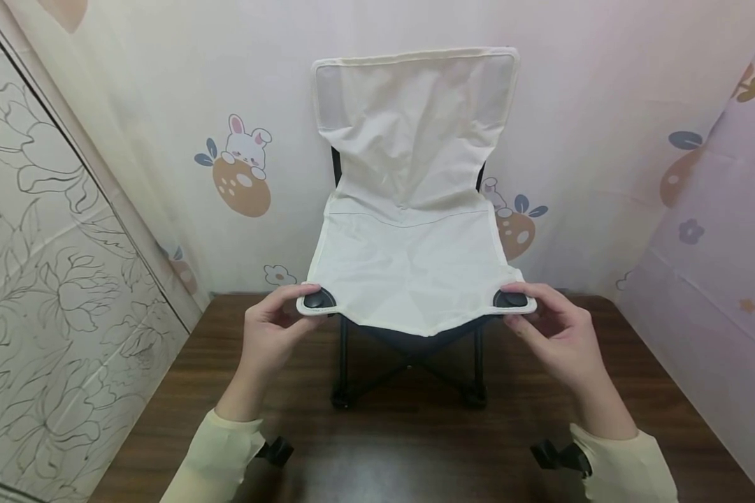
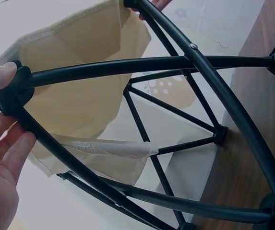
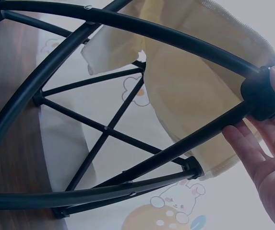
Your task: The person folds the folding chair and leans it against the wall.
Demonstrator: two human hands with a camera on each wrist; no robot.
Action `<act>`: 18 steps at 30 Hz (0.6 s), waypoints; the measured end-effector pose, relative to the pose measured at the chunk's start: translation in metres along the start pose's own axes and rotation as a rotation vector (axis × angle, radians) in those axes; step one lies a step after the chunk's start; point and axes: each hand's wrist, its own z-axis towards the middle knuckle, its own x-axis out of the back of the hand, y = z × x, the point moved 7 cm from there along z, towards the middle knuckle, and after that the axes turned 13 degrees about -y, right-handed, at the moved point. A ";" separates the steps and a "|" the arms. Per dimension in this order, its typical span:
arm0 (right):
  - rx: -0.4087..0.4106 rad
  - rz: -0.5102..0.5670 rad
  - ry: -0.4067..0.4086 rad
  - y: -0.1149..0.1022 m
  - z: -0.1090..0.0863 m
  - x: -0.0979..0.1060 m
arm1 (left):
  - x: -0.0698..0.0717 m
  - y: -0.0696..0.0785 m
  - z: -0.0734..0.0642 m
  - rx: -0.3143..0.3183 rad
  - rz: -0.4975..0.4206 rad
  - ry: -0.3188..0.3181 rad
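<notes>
Folding chair (image 1: 412,230) of white fabric on a black tubular frame (image 1: 344,356) stands upright on a dark brown wood-grain table (image 1: 384,461), facing the person, just in front of a pale curtain (image 1: 604,140) printed w/ rabbits & orange fruit. L hand (image 1: 267,342) pinches the seat's front corner on its own side, at a black corner patch (image 1: 319,299); R hand (image 1: 565,342) pinches the opp. front corner the same way, digits above & below the edge. Pale yellow sleeves (image 1: 217,450) cover both forearms, w/ small black fittings (image 1: 279,452) at the cuffs. Wrist views look under the seat: frame tubes cross at a silver rivet (image 2: 193,46); fabric looks tan there.
</notes>
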 end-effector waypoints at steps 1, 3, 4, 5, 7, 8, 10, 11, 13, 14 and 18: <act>-0.001 -0.001 -0.001 0.000 0.000 0.000 | 0.000 0.000 0.000 0.000 0.000 0.000; -0.014 -0.013 -0.002 0.001 0.000 0.001 | -0.001 0.000 0.001 0.001 -0.003 0.000; -0.009 -0.012 -0.003 0.001 0.000 0.001 | 0.000 0.000 0.001 -0.003 -0.006 0.000; -0.006 -0.009 -0.004 0.001 0.001 0.001 | 0.000 0.000 0.001 -0.003 -0.005 0.000; -0.011 -0.009 -0.006 0.001 0.001 0.002 | 0.000 0.000 0.001 -0.005 -0.004 0.001; -0.013 -0.010 -0.007 0.001 0.001 0.002 | 0.000 0.000 0.001 -0.005 -0.003 0.002; -0.023 -0.015 -0.006 0.000 0.001 0.002 | 0.000 0.000 0.002 -0.005 -0.003 0.003; -0.027 -0.020 -0.006 0.000 0.001 0.002 | 0.000 0.000 0.002 -0.004 -0.004 0.004; -0.039 -0.020 -0.006 0.000 0.000 0.002 | 0.000 0.000 0.002 -0.002 -0.005 0.006; -0.043 -0.017 -0.005 0.000 0.000 0.002 | 0.000 0.000 0.002 -0.001 -0.008 0.007; -0.043 0.013 -0.005 0.000 0.000 -0.001 | 0.000 0.000 0.000 0.013 -0.028 0.012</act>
